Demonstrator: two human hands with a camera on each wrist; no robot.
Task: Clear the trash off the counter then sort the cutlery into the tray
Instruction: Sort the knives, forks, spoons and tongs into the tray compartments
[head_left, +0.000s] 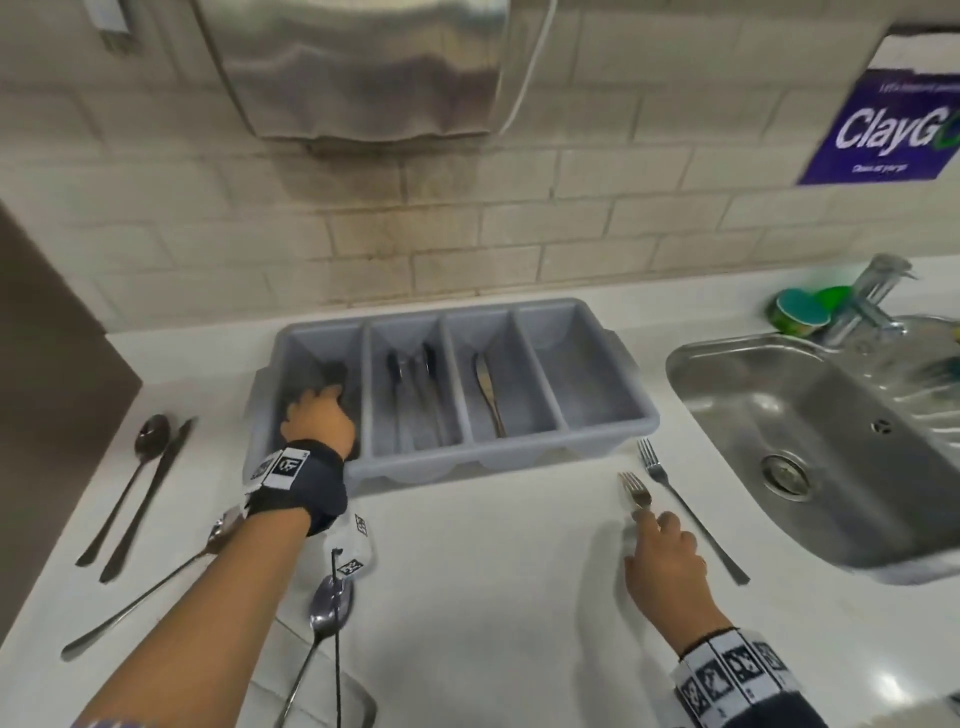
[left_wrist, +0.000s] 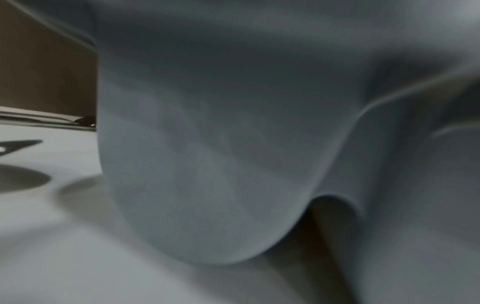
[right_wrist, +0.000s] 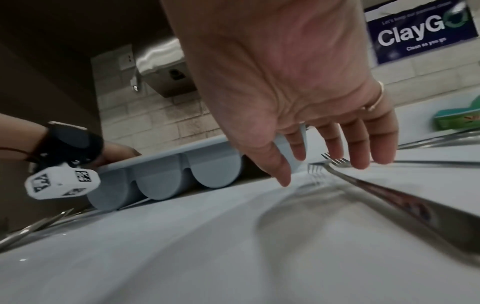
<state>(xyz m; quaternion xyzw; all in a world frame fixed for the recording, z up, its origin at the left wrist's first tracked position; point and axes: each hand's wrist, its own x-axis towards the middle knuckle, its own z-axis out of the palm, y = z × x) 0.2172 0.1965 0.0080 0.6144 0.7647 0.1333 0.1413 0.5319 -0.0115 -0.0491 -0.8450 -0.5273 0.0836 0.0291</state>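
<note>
The grey four-slot cutlery tray (head_left: 576, 384) stands against the tiled wall. My left hand (head_left: 317, 415) reaches down into its leftmost slot, where the fingers are hidden from view. The left wrist view shows only the tray's blurred outer wall (left_wrist: 207, 164). The second slot holds several dark utensils (head_left: 415, 384), and a knife (head_left: 488, 389) lies in the third. My right hand (head_left: 654, 530) hovers with straight, spread fingers (right_wrist: 361, 144) over a fork (head_left: 635, 491) lying on the counter. A second fork (head_left: 691, 513) lies just to its right.
A spoon (head_left: 150, 439) and a knife (head_left: 150, 493) lie side by side at the counter's left. Two more spoons (head_left: 140, 603) (head_left: 330, 605) lie near my left forearm. A steel sink (head_left: 810, 415) with a tap (head_left: 872, 296) and a green sponge (head_left: 800, 312) is on the right.
</note>
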